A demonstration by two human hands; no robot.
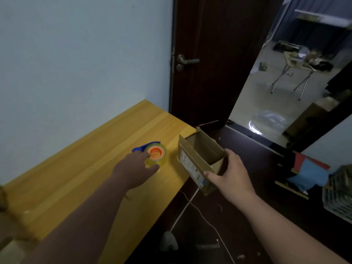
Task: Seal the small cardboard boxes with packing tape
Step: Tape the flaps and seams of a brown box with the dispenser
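Observation:
A small cardboard box [198, 157] with its top flaps open hangs over the right edge of the yellow wooden table [80, 180]. My right hand [231, 178] grips its near end, thumb on the labelled side and fingers on the far side. A roll of clear yellowish packing tape [157, 154] with an orange core sits in a blue dispenser on the table, left of the box. My left hand [137, 168] reaches over the roll, fingers spread and touching its near rim.
A pale wall stands behind the table. A dark door [209, 54] with a metal handle stands open at the back right. White cords [190, 204] trail on the dark floor below the box. Coloured items and a basket [337, 195] lie at the far right.

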